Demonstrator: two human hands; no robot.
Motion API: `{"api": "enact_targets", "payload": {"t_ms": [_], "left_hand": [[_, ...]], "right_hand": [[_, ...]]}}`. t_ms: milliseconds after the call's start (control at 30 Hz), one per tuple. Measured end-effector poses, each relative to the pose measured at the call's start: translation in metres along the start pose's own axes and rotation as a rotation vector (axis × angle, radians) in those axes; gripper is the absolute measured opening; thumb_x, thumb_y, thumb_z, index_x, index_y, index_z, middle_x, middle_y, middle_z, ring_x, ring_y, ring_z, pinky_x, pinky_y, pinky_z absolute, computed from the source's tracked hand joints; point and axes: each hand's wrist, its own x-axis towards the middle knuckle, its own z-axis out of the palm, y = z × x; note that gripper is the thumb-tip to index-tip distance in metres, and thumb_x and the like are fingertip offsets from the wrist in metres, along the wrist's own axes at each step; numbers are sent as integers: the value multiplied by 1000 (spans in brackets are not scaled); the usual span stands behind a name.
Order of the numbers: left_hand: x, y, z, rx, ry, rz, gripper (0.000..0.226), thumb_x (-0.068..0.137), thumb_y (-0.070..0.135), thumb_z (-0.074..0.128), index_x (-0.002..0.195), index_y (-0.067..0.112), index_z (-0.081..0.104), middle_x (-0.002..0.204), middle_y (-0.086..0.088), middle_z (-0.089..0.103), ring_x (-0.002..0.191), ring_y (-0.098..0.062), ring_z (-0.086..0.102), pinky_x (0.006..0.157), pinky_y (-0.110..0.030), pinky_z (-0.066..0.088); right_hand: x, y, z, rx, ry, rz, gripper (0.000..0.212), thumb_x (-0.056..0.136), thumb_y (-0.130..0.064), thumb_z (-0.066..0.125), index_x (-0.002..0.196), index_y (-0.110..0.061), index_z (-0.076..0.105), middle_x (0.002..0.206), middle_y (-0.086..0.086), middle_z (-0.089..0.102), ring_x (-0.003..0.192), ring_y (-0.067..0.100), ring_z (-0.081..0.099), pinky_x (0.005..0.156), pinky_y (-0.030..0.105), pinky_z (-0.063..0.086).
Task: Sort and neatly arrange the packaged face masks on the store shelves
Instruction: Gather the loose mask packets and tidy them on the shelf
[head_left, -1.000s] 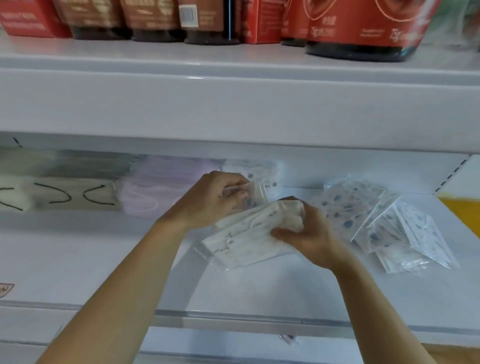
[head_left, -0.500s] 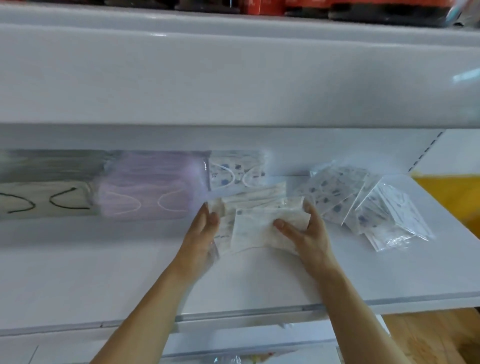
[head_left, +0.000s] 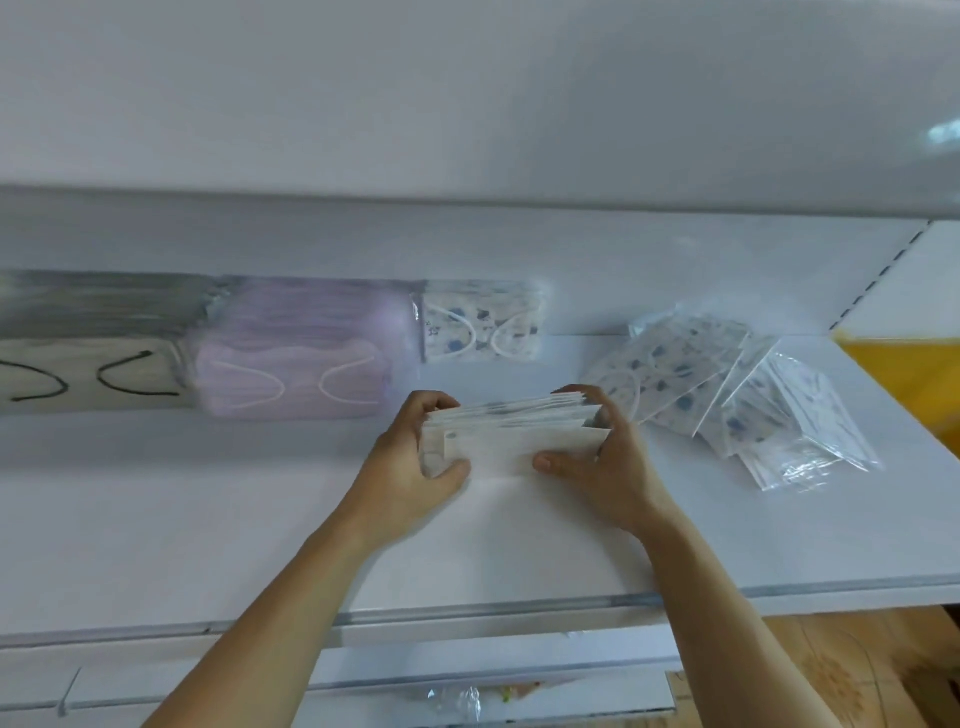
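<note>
- Gripping both short ends, the left hand (head_left: 415, 457) and right hand (head_left: 602, 457) hold a stack of packaged masks (head_left: 511, 434) on edge on the shelf (head_left: 519, 545), in front of the patterned row (head_left: 480, 325).
- Light, soft, slick film: packs probably slide or fan apart.
- Best held squeezed at both ends.

Bare shelf (head_left: 171, 519) lies open front and left of the held stack of masks (head_left: 511, 434). Behind, the purple masks (head_left: 296, 358) and the patterned pack (head_left: 480, 325) line the back wall. To the right, the loose pile of packets (head_left: 737, 395) crowds close. The shelf overhead (head_left: 467, 104) caps the room above.
</note>
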Motion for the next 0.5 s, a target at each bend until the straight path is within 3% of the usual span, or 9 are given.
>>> {"api": "enact_targets", "payload": {"t_ms": [100, 200, 267, 333, 433, 500], "left_hand": [[7, 4, 2, -100, 26, -15, 48, 68, 16, 79, 109, 29, 57, 98, 20, 64, 90, -1, 61, 78, -10, 45], [5, 2, -4, -140, 26, -9, 50, 69, 10, 75, 114, 25, 58, 107, 9, 63, 99, -14, 57, 88, -15, 44], [3, 2, -3, -134, 17, 7, 44, 69, 5, 67, 110, 20, 58, 102, 6, 62, 96, -16, 59, 86, -15, 44], [4, 6, 4, -136, 5, 5, 36, 69, 4, 63, 103, 13, 57, 95, 2, 62, 86, -17, 59, 79, -18, 45], [5, 10, 12, -157, 1, 8, 35, 69, 3, 65, 102, 10, 57, 92, 1, 61, 84, -20, 59, 77, -19, 45], [4, 9, 8, -161, -13, -1, 41, 70, 5, 70, 108, 15, 58, 97, 7, 62, 90, -12, 60, 82, -15, 46]], "right_hand": [[0, 2, 7, -16, 17, -36, 74, 58, -37, 94, 123, -40, 58, 111, 7, 69, 97, 37, 67, 89, 59, 56], [-4, 1, -3, -8, 45, -30, 76, 62, -25, 90, 130, -40, 58, 102, -3, 59, 76, 29, 54, 74, 45, 54], [-6, 2, -10, 18, 6, -21, 71, 68, -15, 80, 132, -39, 58, 89, -11, 54, 70, 17, 45, 67, 35, 45], [-7, 1, -7, -22, -39, -57, 61, 72, -8, 68, 128, -30, 59, 82, -19, 57, 65, 19, 45, 65, 32, 42], [-12, -2, 6, 43, -49, -87, 49, 74, 1, 54, 120, -15, 56, 95, -2, 63, 84, 16, 58, 75, 30, 48], [-14, -1, 6, 74, -17, -39, 55, 73, -1, 53, 124, -24, 57, 92, 9, 56, 77, 22, 51, 69, 35, 44]]}}
